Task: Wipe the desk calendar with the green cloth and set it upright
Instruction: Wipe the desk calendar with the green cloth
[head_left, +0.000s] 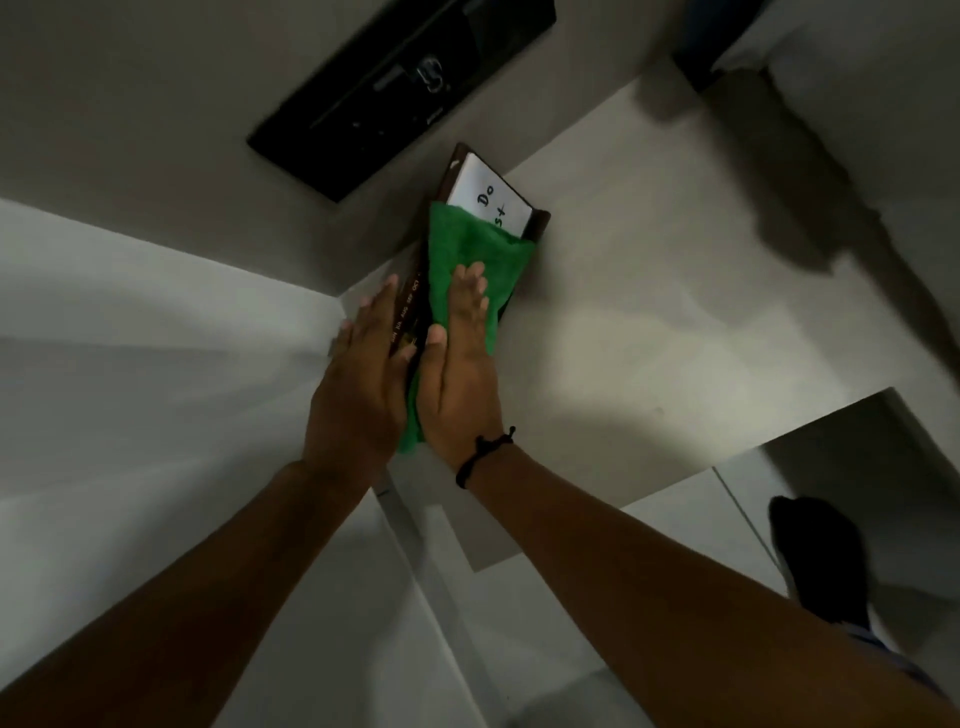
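A dark brown desk calendar (488, 195) with a white handwritten page lies on the pale desk (649, 312) near the wall corner. A green cloth (475, 249) covers its lower part. My right hand (460, 364) presses flat on the cloth with its fingers spread. Along the calendar's left edge, where month names are printed, my left hand (363, 384) lies flat and steadies it. The calendar's lower half is hidden under the cloth and hands.
A black monitor (405, 88) hangs on the wall just behind the calendar. A dark object (696, 67) sits at the desk's far right. The desk's front edge (675, 488) drops to the floor, where a dark-socked foot (821, 561) stands.
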